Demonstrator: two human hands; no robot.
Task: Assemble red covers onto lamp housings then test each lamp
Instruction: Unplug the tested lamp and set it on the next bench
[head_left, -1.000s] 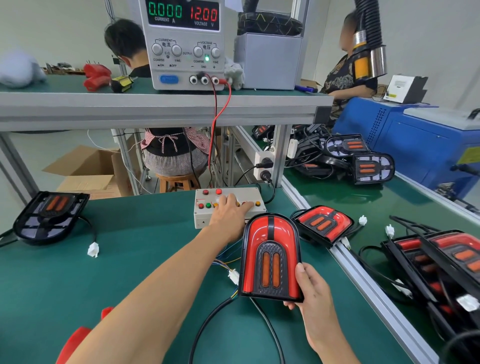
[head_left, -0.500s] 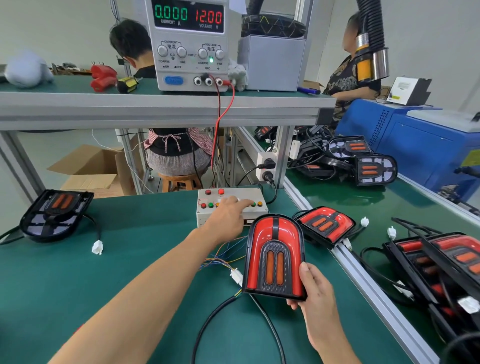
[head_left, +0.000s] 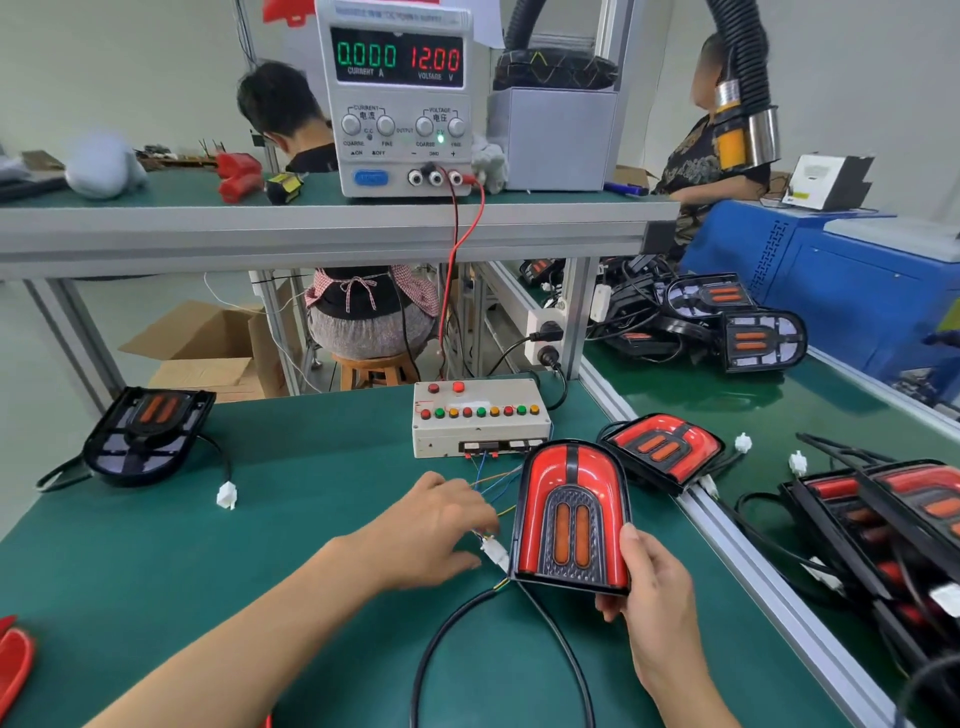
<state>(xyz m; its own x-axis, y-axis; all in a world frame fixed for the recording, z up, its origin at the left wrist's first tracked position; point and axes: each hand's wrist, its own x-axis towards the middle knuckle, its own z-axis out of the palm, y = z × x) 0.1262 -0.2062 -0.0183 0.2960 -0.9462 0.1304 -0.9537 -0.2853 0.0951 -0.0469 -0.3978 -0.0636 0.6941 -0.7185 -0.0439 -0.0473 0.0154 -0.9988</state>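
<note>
A glossy arch-shaped lamp (head_left: 570, 517), red-covered with a black centre rib and two orange oblong lenses set in a textured black panel, is held tilted up off the green mat (head_left: 311, 478) by the right hand (head_left: 655, 597). Its lower right edge is gripped, the thumb laid on the red face and the other fingers curled under the black rim. A black round cable (head_left: 447, 639) is looped on the mat below the lamp.

The left hand (head_left: 434, 525) is lowered just left of the lamp, fingers loosely bent over the white plastic connector (head_left: 493, 552) and thin coloured wires; whether the connector is pinched cannot be told, as the fingertips are partly hidden and blurred.

Beyond the fingers a boxy off-white tester (head_left: 480, 418) with a row of small round red, green and yellow buttons is seen. Just right of the held lamp a second red lamp (head_left: 662, 449) is lying flat at the mat's edge. Far to the left an uncovered black housing (head_left: 148, 434) is resting, its white plug (head_left: 227, 493) beside it. On the shelf above, a grey supply (head_left: 397, 98) is read at 0.000 and 12.00.
</note>
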